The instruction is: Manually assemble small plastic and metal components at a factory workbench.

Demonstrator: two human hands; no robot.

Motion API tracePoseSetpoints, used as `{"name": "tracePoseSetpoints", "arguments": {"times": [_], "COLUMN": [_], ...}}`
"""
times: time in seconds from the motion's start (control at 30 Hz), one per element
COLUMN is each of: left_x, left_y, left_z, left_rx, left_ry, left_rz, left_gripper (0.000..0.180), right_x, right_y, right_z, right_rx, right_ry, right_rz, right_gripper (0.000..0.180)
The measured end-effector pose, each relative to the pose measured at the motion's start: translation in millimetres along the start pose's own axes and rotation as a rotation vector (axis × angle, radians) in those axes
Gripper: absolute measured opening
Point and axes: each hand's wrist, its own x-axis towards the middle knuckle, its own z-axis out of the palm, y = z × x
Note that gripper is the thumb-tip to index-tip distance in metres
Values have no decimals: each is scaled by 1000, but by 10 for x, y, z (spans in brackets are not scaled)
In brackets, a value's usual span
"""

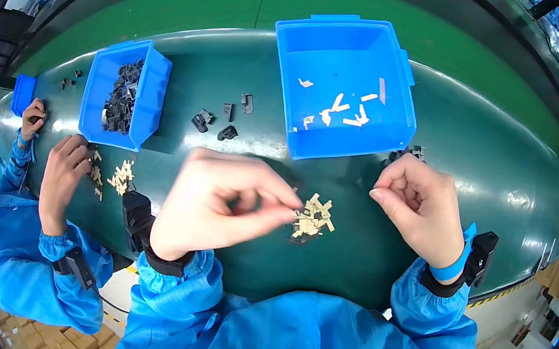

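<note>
My left hand (219, 202) is slightly blurred, its thumb and index finger pinched beside a small pile of pale yellow strips (316, 216) on the green table. What lies between those fingertips, if anything, is too small to name. Farther right, my right hand (424, 201) has its fingers curled and its thumb pressed toward the index finger. I cannot make out anything in it. Just beyond its knuckles lie black plastic parts (415, 151), partly hidden by the hand. A few dark bits show around the strips.
A large blue bin (407, 71) at the far middle contains white and yellowish scraps. To the left, another blue bin (97, 87) holds many black parts. Loose black parts (227, 132) lie between them. At left, a co-worker's hand (62, 174) is near more pale strips (122, 178).
</note>
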Motion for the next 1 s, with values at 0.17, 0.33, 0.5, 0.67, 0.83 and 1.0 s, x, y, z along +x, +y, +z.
{"name": "tracePoseSetpoints", "arguments": {"times": [0.17,0.33,0.5,0.67,0.83,1.0], "left_x": [33,92,78,83,41,44], "left_y": [-137,-132,-193,-136,8,99], "left_z": [201,271,285,213,79,231], "left_rx": [349,542,554,462,68,-56], "left_ry": [25,48,56,22,-135,26], "left_rz": [-97,-57,-27,-48,-172,111], "left_gripper": [23,23,20,15,12,13], "right_x": [8,1,-7,-9,42,73], "right_y": [-24,-6,-46,5,3,17], "right_z": [79,105,135,211,199,455], "right_rx": [82,104,147,130,-159,-212], "right_ry": [-25,-38,-65,128,329,446], "right_rz": [-70,-95,-98,-263,-98,-70], "right_gripper": [12,12,11,14,24,17]}}
